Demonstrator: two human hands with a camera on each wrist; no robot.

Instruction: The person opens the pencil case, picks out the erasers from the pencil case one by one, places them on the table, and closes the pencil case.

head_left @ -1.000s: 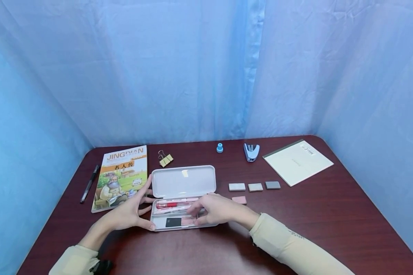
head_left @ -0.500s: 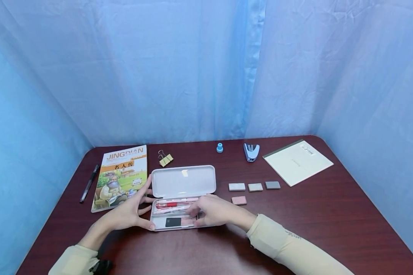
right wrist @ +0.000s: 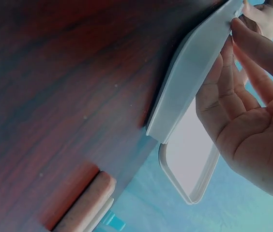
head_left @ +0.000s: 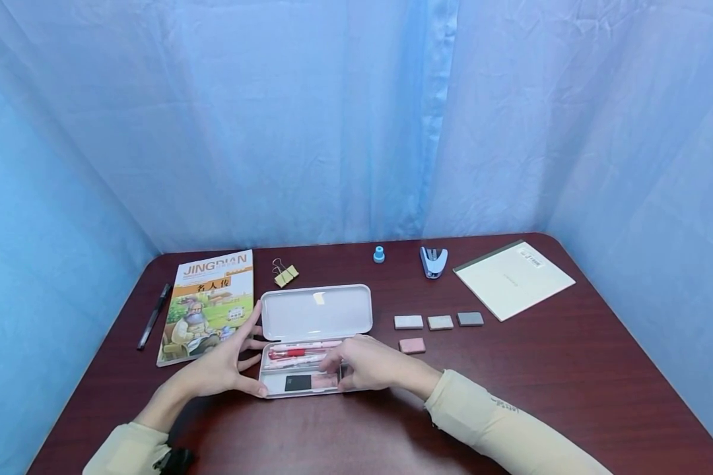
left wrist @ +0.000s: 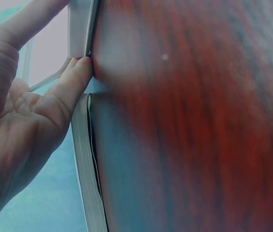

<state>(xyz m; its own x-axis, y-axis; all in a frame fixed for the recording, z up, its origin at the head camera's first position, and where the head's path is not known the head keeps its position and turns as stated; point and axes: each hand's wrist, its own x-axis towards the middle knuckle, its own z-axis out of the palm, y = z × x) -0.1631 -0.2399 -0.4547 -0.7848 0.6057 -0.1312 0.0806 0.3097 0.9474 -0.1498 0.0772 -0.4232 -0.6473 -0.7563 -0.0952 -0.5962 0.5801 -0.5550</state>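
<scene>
An opened white pencil case [head_left: 273,386] lies in front of me, its lid [head_left: 317,313] tipped back. Pens, one of them a red pen [head_left: 288,354], fill its rear compartment. In the front compartment sit a black block [head_left: 298,382] and a pink eraser [head_left: 324,380]. My left hand [head_left: 220,366] spans the case's left end, thumb at the front corner, straight fingers along the side. My right hand [head_left: 368,363] reaches in from the right, curled fingers and thumb around the pink eraser; its palm hides the case's right part. The right wrist view shows the right thumb [right wrist: 257,46] at the front rim.
Right of the case lie white [head_left: 408,322], beige [head_left: 440,322], grey [head_left: 470,319] and pink [head_left: 412,346] erasers. Behind are a binder clip [head_left: 285,272], a small blue piece [head_left: 379,254], a stapler [head_left: 434,262] and a notebook [head_left: 513,280]. A book [head_left: 210,310] and pen [head_left: 154,316] lie left.
My right wrist and forearm have shifted slightly down and left, uncovering the pink eraser on the table. The left hand and the case have stayed put.
</scene>
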